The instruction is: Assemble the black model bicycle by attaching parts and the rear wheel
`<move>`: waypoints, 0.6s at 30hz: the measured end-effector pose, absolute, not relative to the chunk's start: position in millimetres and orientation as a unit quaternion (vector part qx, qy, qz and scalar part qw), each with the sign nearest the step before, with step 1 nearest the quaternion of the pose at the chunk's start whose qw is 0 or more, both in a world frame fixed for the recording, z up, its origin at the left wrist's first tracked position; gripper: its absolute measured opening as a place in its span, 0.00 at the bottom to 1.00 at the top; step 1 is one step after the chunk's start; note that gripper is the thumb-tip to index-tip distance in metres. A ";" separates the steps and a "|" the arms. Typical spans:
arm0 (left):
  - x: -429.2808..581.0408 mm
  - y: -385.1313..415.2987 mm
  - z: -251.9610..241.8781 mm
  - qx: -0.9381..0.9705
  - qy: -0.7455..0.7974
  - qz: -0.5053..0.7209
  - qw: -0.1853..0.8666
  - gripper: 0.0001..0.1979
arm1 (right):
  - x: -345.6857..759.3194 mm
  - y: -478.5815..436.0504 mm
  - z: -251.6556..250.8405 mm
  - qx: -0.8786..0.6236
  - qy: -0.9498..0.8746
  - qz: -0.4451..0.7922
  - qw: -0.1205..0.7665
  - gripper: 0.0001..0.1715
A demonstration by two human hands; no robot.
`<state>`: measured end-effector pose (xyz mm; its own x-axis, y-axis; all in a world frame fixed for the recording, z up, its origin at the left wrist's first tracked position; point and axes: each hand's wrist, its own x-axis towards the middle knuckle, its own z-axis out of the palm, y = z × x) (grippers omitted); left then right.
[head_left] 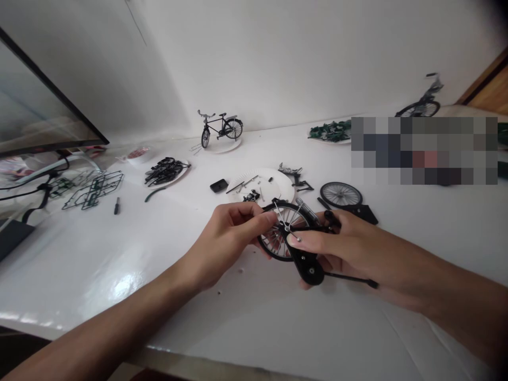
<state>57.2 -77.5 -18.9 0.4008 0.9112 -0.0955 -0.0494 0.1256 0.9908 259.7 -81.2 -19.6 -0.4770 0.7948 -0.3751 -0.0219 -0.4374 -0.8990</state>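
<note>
Above the white table (246,317), both my hands hold a partly built black model bicycle. Its spoked wheel (271,244) faces me, with a black chain guard (307,267) slanting down from the hub. My left hand (234,227) pinches the wheel's left side, thumb on the spokes near thin silver stays. My right hand (337,241) is closed around the black frame, its thumb pressing by the hub beside a small silver screw (299,240). A thin black frame tube (349,279) sticks out below the right hand. Fingers behind the wheel are partly hidden.
Just beyond my hands lies a paper plate (283,182) of small parts. Right of it are a loose wheel (340,196) and a black flat piece (364,213). A finished model bicycle (222,127) stands behind. Green sprues (99,190) and a monitor (43,100) are left.
</note>
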 end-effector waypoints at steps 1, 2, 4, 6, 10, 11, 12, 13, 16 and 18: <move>57.4 -77.2 -19.2 0.542 0.393 0.378 0.640 0.15 | 259.5 -81.4 -19.3 -0.432 -0.452 0.728 0.279 0.15; 57.4 -77.1 -19.5 0.540 0.390 0.378 0.643 0.15 | 259.3 -81.6 -18.9 -0.437 -0.453 0.726 0.279 0.14; 57.5 -77.0 -19.9 0.539 0.387 0.380 0.644 0.15 | 258.8 -82.1 -18.2 -0.442 -0.455 0.721 0.279 0.14; 57.4 -77.2 -19.9 0.540 0.388 0.381 0.643 0.15 | 258.4 -82.5 -17.7 -0.444 -0.458 0.719 0.278 0.14; 57.4 -77.8 -19.9 0.546 0.400 0.383 0.629 0.14 | 258.6 -82.8 -17.5 -0.440 -0.464 0.719 0.272 0.12; 57.4 -78.1 -19.8 0.550 0.406 0.384 0.621 0.14 | 258.6 -82.6 -17.4 -0.449 -0.464 0.714 0.270 0.12; 57.5 -78.4 -19.8 0.555 0.413 0.385 0.610 0.15 | 258.6 -82.4 -17.1 -0.462 -0.467 0.705 0.269 0.12; 57.5 -78.6 -19.6 0.562 0.421 0.384 0.599 0.15 | 258.5 -82.2 -16.7 -0.474 -0.472 0.694 0.266 0.11; 57.5 -79.5 -18.8 0.584 0.437 0.380 0.569 0.14 | 257.8 -81.5 -15.6 -0.480 -0.510 0.665 0.260 0.09; 57.3 -80.0 -18.1 0.593 0.435 0.378 0.562 0.14 | 257.8 -81.3 -15.3 -0.466 -0.538 0.653 0.259 0.09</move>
